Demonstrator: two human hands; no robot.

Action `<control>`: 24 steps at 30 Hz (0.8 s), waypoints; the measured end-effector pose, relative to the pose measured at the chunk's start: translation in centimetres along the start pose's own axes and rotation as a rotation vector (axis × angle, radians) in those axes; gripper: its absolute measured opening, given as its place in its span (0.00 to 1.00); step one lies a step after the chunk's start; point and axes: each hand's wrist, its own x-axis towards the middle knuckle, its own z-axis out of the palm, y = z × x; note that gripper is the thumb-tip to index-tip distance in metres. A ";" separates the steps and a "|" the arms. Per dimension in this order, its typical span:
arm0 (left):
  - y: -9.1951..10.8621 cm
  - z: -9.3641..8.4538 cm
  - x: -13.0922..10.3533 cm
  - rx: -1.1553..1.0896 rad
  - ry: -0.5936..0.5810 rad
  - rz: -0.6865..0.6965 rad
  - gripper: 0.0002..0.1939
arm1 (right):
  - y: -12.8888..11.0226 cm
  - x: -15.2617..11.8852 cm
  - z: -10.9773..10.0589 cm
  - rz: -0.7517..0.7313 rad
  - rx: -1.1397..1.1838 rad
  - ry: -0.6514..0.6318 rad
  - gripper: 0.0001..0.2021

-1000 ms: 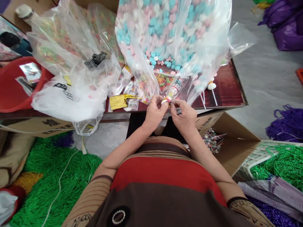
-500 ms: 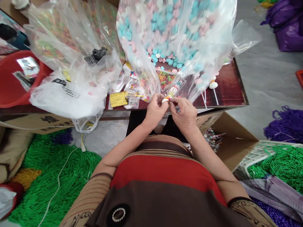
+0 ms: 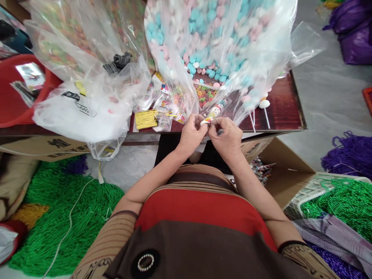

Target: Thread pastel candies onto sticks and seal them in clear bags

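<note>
At the table's front edge, my left hand (image 3: 192, 133) and my right hand (image 3: 226, 135) pinch the near end of a small clear candy packet (image 3: 215, 111) from both sides. White and red-yellow pieces show between the fingertips. Behind the packet stands a large clear bag of pink, blue and white candies (image 3: 200, 23), open toward me, with ring-shaped candies (image 3: 203, 94) at its mouth. Left of my hands lie a bundle of gold twist ties (image 3: 145, 119) and small printed packets (image 3: 164, 106). White candies on sticks (image 3: 264, 104) rest to the right.
A red basin (image 3: 17, 116) and a white plastic bag (image 3: 84, 112) are on the left. An open cardboard box (image 3: 287, 170) stands below the table at right, beside a crate of green beads (image 3: 343, 197). Green strands (image 3: 72, 217) cover the floor at left.
The view has shifted slightly. My hands remain at the packet's near end, with the fingertips moved only a little; both still pinch it.
</note>
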 end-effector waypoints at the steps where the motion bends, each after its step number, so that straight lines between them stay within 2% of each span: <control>1: -0.2 -0.1 0.1 0.001 -0.005 0.003 0.11 | -0.1 0.0 0.0 0.000 0.005 -0.013 0.06; 6: -1.1 -0.5 0.2 -0.083 -0.015 0.018 0.11 | -0.7 -0.6 -0.2 -0.068 -0.011 -0.037 0.07; 8: -1.0 -0.5 -0.1 -0.153 -0.088 -0.019 0.10 | -0.7 -0.7 -0.6 -0.048 0.040 -0.047 0.06; 10: -0.4 -0.6 -0.5 -0.234 -0.206 -0.078 0.11 | -0.4 -0.6 -1.2 0.053 0.178 -0.058 0.05; 13: 1.0 -0.8 -0.8 -0.359 -0.361 -0.196 0.17 | 0.3 -0.2 -2.1 0.273 0.513 -0.037 0.02; 16: 1.7 -0.8 -0.6 -0.409 -0.388 -0.265 0.14 | 0.7 0.2 -2.9 0.407 0.853 -0.028 0.06; 19: 1.7 -0.5 -0.2 -0.440 -0.361 -0.270 0.17 | 0.5 0.0 -3.3 0.462 1.070 -0.131 0.13; 24: 1.8 0.2 -0.4 -0.596 -0.461 -0.347 0.17 | -0.5 -0.9 -3.4 0.454 1.164 -0.296 0.19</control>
